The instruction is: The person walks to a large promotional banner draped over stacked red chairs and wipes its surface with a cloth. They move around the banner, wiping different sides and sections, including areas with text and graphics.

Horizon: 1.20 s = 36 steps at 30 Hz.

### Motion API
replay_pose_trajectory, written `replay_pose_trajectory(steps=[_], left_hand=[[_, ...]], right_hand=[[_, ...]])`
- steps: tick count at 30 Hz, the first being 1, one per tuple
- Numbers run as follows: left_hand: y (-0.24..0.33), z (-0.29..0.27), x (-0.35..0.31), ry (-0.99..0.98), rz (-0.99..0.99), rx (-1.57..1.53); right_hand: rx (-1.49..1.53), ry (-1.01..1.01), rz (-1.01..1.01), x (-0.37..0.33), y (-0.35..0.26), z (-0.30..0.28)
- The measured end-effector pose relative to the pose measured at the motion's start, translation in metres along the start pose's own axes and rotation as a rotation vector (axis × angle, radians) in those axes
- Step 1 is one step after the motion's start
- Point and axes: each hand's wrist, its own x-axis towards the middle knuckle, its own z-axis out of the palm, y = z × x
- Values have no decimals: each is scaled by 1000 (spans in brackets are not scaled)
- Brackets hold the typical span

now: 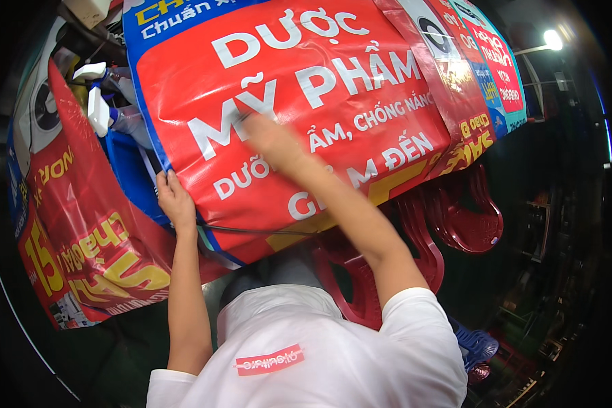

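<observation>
A large red vinyl banner (279, 129) with white lettering and a blue border drapes over the surface in front of me. My left hand (176, 200) is at the banner's lower left edge, thumb and fingers closed on it. Over the middle of the banner, my right hand (270, 144) is smeared by motion. Something small and dark shows at its fingertips, too blurred to name. Whether that hand touches the sheet I cannot tell.
Left of the banner stands a blue bin (126, 166) beside spray bottles with white trigger heads (98, 112). Another red printed sheet (126, 248) hangs at the left. Dark red plastic chairs (472, 228) stand below the right edge. A lit lamp (553, 39) is at the upper right.
</observation>
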Motion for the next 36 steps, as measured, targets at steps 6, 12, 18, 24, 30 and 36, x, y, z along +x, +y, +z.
replay_pose_trajectory(steps=[6, 12, 18, 24, 30, 36], left_hand=[[0, 1, 0, -38, -75, -61], [8, 1, -1, -23, -82, 90], [6, 0, -2, -4, -3, 44], [-6, -6, 3, -96, -16, -31], [-11, -11, 5, -160, -52, 8], [-7, -14, 3, -202, -105, -79]], right_hand=[[-47, 399, 533, -43, 94, -47], [567, -33, 169, -31, -87, 37], [-136, -87, 322, -98, -26, -52], [96, 613, 1067, -123, 74, -146], [-209, -10, 626, -151, 87, -79], [-467, -199, 827, -240, 248, -119]])
